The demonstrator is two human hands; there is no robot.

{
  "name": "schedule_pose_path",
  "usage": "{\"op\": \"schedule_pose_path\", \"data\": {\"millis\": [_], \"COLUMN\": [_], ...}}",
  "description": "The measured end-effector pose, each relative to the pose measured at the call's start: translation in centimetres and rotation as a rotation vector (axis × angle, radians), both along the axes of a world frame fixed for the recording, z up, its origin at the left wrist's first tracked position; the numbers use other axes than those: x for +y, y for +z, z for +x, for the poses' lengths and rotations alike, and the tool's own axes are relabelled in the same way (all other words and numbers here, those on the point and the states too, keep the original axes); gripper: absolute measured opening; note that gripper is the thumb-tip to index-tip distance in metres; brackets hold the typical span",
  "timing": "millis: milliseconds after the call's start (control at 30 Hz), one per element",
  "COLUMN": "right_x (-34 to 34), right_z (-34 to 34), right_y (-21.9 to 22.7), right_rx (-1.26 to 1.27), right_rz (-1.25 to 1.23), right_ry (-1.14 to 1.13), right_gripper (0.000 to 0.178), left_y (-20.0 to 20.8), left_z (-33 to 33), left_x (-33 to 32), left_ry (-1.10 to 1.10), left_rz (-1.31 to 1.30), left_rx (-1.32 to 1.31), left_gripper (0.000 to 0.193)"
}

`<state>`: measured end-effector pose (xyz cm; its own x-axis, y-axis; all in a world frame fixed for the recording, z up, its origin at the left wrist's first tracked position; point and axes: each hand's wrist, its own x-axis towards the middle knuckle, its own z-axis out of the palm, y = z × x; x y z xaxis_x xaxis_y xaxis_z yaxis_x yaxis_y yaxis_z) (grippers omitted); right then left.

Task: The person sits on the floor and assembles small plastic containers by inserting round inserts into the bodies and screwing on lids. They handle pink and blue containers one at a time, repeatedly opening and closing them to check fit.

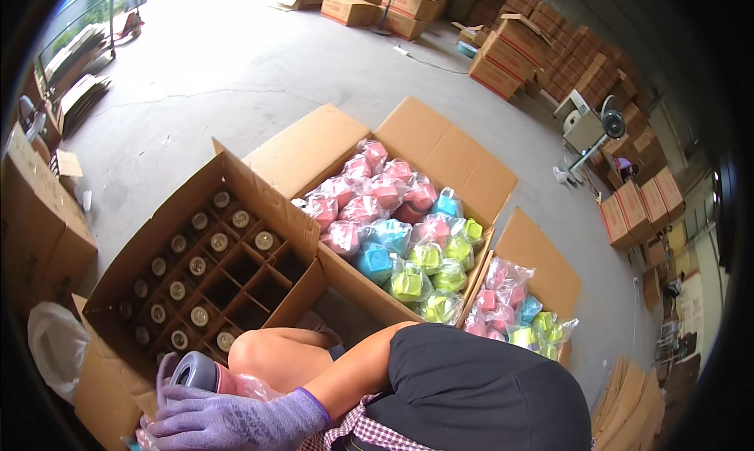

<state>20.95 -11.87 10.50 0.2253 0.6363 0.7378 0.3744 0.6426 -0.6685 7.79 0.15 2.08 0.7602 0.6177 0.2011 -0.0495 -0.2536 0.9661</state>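
My right hand (228,421), in a purple knit glove, reaches left across the bottom of the view. Its fingers are bent at a pink cup (228,382) with a grey ring-shaped end, and clear plastic film hangs beside it. A narrow purple strip curves past the cup's far side. Whether it is a finger of my left hand I cannot tell; the rest of that hand is hidden. Just beyond stands a divided carton (275,204), with round shiny-topped bottles (199,316) in many cells. Several cells on its right side hold nothing visible.
Right of it, an open carton (440,141) holds bagged pink, blue and green pieces (385,190). A smaller carton (542,251) holds similar bags. A white bag (56,349) and tall carton (43,208) stand left. A fan (613,121) and stacked cartons (503,58) stand farther off.
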Motion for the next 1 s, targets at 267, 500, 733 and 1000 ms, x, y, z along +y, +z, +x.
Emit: {"op": "schedule_pose_path", "data": {"millis": [267,500,733,1000], "right_x": [1.5,4.1,3.8,-2.2], "right_z": [0.3,7.3,0.2,1.1], "right_y": [-1.4,-6.4,-1.7,7.5], "right_rx": [-0.161,0.387,-0.231,-0.819], "right_rz": [-0.291,-0.431,-0.226,-0.012], "right_ry": [-0.344,0.345,-0.197,0.43], "right_gripper": [0.015,0.019,0.025,0.041], "left_y": [3.0,2.0,1.4,2.2], "left_z": [-1.3,-1.3,-0.2,-1.3], "left_x": [1.3,1.8,-2.1,-7.5], "left_ry": [0.092,0.039,-0.052,-0.095], "left_rz": [0.129,-0.056,-0.059,-0.098], "left_rx": [0.14,0.138,0.232,0.254], "left_gripper": [0.06,0.064,0.07,0.078]}}
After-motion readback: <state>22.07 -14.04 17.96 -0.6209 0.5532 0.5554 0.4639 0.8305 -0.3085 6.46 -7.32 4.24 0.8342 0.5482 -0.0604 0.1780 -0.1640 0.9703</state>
